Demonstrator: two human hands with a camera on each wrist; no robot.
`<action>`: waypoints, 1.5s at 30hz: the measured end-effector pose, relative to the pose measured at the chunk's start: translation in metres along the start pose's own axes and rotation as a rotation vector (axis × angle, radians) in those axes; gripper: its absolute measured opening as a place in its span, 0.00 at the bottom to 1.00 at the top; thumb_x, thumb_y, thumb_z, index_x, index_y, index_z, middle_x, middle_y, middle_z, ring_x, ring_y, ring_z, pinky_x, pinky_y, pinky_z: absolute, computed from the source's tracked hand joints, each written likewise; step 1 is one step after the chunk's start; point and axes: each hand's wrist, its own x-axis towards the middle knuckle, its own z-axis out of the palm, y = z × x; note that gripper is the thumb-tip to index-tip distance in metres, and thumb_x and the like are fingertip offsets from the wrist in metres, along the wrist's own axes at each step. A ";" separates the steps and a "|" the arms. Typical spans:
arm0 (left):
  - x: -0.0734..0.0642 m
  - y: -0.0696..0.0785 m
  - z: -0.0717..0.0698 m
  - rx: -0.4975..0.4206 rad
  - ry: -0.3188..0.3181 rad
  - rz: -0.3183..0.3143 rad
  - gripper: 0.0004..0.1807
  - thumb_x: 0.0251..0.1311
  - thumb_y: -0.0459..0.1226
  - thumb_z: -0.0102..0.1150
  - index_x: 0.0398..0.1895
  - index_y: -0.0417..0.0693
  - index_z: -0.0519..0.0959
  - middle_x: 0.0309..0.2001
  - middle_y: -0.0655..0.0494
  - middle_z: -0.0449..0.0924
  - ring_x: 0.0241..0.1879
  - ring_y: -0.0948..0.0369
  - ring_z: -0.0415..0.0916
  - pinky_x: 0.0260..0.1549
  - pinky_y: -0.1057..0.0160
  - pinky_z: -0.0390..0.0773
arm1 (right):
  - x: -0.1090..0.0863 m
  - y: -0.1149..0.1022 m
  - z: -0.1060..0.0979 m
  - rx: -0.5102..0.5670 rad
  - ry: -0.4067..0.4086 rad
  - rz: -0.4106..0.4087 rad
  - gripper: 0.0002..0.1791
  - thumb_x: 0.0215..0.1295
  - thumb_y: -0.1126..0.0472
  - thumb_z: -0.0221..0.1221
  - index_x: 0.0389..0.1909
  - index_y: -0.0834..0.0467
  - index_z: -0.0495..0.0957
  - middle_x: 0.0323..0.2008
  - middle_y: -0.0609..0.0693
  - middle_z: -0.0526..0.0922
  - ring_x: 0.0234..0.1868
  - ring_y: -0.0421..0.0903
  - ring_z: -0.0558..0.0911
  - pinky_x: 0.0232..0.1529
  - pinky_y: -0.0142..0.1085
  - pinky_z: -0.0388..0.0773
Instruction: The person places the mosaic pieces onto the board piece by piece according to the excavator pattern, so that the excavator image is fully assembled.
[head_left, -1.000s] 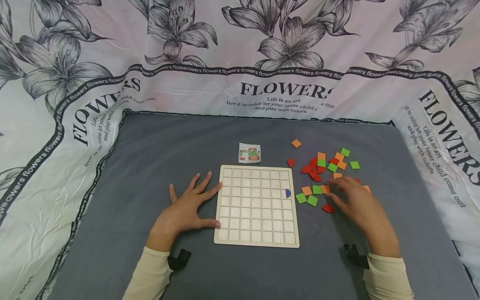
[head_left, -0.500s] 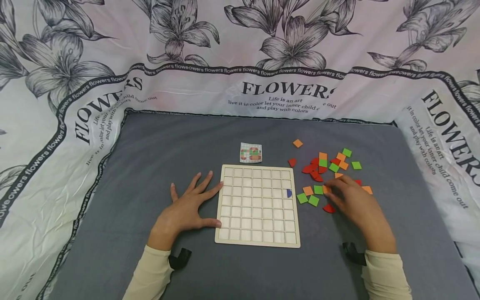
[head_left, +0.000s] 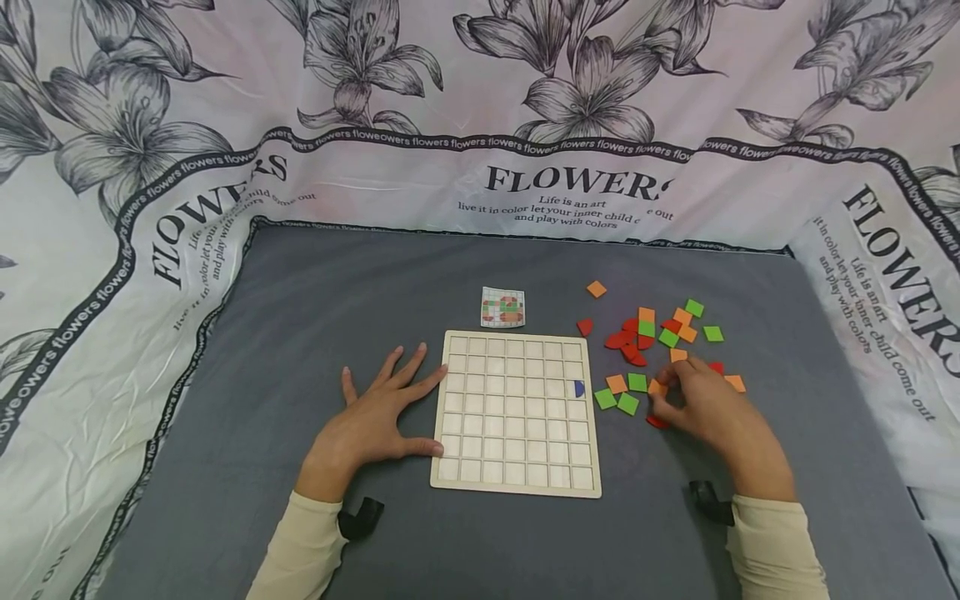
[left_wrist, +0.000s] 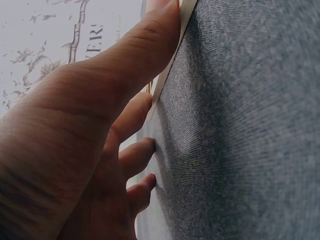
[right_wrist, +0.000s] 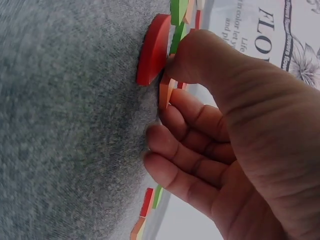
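Note:
My left hand [head_left: 363, 429] lies with its fingers spread at the left side of a pale wooden grid board [head_left: 514, 450]; thumb and index fingertip touch its edge. In the left wrist view the thumb [left_wrist: 135, 55] rests along the board's rim. To the right of the board, my right hand [head_left: 712, 412] pinches an orange square tile [right_wrist: 166, 91] between thumb and fingers, low over the cloth. Right beside the thumb is a red curved-edge piece [right_wrist: 152, 50], partly covered by the hand in the head view. One blue half-round mark or piece [head_left: 579, 389] shows in a right-hand cell of the board.
Green, orange and red flat pieces lie scattered right of the board, among them a green tile [head_left: 627, 403] and a red piece [head_left: 585, 327]. A small printed card [head_left: 502, 307] with a coloured grid pattern lies behind the board. Grey cloth [head_left: 390, 283] covers the surface.
My right thumb and fingers have closed in on the orange tile, which has turned slightly and shifted a little toward me. The left hand stays at the board's edge.

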 end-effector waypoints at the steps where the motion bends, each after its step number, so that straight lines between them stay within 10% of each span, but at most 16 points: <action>1: 0.000 0.000 0.000 0.000 0.001 0.000 0.61 0.47 0.67 0.77 0.85 0.68 0.59 0.87 0.56 0.42 0.85 0.43 0.34 0.62 0.13 0.23 | 0.000 0.001 0.000 0.010 0.002 -0.009 0.11 0.62 0.63 0.67 0.42 0.64 0.81 0.38 0.53 0.79 0.34 0.45 0.76 0.35 0.42 0.78; 19: 0.000 -0.001 0.000 0.002 0.002 0.002 0.61 0.47 0.68 0.77 0.85 0.68 0.60 0.87 0.56 0.43 0.85 0.43 0.34 0.62 0.13 0.24 | -0.009 -0.024 -0.008 0.001 0.089 -0.080 0.11 0.63 0.64 0.71 0.45 0.61 0.82 0.44 0.52 0.79 0.37 0.46 0.81 0.37 0.47 0.83; 34: -0.001 0.000 0.000 0.004 0.002 -0.003 0.61 0.47 0.68 0.77 0.85 0.68 0.59 0.87 0.55 0.43 0.85 0.43 0.34 0.62 0.13 0.24 | -0.006 -0.070 0.003 -0.060 0.247 -0.426 0.17 0.54 0.65 0.75 0.44 0.57 0.84 0.41 0.46 0.80 0.33 0.42 0.81 0.30 0.38 0.80; 45: 0.000 0.000 0.001 0.012 -0.001 -0.004 0.61 0.47 0.69 0.76 0.85 0.69 0.58 0.87 0.57 0.42 0.86 0.44 0.34 0.63 0.13 0.24 | -0.003 -0.078 0.025 -0.106 0.191 -0.457 0.18 0.56 0.62 0.79 0.45 0.57 0.84 0.42 0.47 0.81 0.33 0.41 0.80 0.32 0.38 0.82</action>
